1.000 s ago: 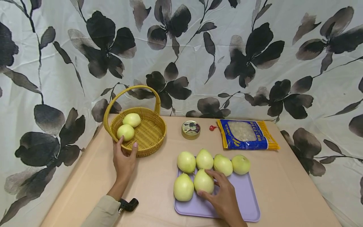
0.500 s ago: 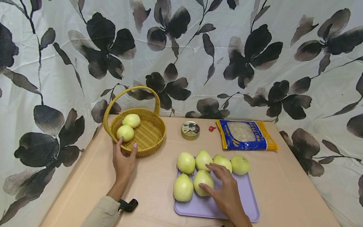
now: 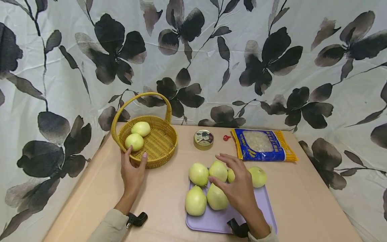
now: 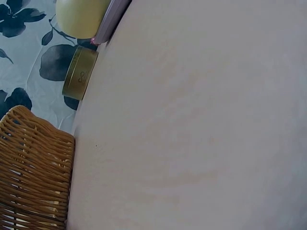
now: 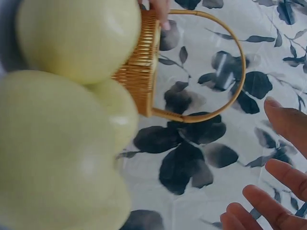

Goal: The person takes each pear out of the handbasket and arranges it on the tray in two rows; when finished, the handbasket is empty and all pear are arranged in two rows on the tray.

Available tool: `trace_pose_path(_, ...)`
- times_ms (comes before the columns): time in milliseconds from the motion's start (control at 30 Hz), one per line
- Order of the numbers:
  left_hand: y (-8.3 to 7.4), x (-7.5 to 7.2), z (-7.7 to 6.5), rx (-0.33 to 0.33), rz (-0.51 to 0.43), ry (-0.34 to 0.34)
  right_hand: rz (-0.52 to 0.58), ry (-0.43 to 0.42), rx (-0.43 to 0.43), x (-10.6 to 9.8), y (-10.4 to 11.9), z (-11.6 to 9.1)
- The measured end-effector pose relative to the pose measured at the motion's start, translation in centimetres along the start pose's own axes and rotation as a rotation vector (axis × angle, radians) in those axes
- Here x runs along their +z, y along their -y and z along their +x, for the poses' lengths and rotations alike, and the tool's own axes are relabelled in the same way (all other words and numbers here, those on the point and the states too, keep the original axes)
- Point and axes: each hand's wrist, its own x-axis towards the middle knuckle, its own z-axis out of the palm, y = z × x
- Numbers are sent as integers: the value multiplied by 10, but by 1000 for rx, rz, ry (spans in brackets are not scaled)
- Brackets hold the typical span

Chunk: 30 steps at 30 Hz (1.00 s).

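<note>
Lifted off the front-right pear (image 3: 215, 201) on the tray (image 3: 208, 222), the right hand (image 3: 239, 188) hovers above the tray, thumb and fingers apart, holding nothing. Cupping the pear's belly gently would probably work best; it looks smooth, plump, pale green. Beyond the tray's left side, the left hand (image 3: 133, 173) grips the basket (image 3: 158, 163) by its rim.

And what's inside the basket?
The basket has two green fruits inside, at the left, with bare woven floor beside them. The fruits cover the floor underneath, so that can't be seen. The left fingers hide a bit of the nearer fruit.
</note>
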Motion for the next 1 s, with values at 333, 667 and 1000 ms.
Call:
trace_pose_path(333, -1, -1, 1, 7, 3, -6, 60, -24, -161, 14, 22, 44)
trace_pose_path(667, -1, -1, 2, 15, 20, -6, 205, 63, -252, 43, 48, 85)
trace_pose_path(1000, -1, -1, 1, 0, 47, 3, 324, 235, -293, 85, 71, 116)
